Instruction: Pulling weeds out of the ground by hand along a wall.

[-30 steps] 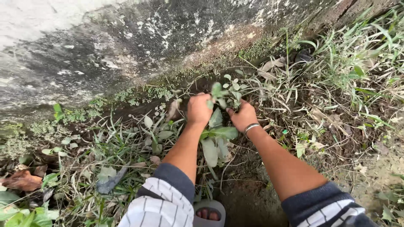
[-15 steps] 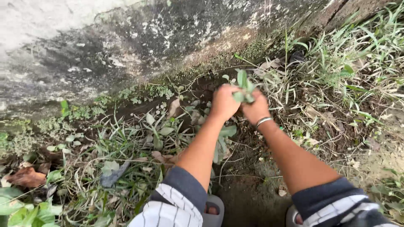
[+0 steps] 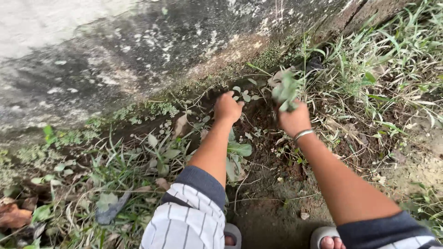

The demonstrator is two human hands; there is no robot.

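My right hand (image 3: 293, 119), with a metal bangle on the wrist, grips a torn bunch of green weed leaves (image 3: 285, 91) held above the soil. My left hand (image 3: 227, 107) hovers over a small round-leaved weed (image 3: 243, 94) at the foot of the wall, fingers curled, nothing visibly held. A broad-leaved weed (image 3: 237, 152) grows in the dark soil (image 3: 272, 180) between my forearms.
A stained concrete wall (image 3: 138, 50) runs along the top. Long grass (image 3: 383, 69) crowds the right side, weeds and dry leaves (image 3: 14, 214) the left. My sandalled feet (image 3: 325, 237) stand at the bottom edge.
Both hands were gripping the leafy weed together; now the right hand has pulled the bunch away to the right, and the left hand has let go and stayed by the wall.
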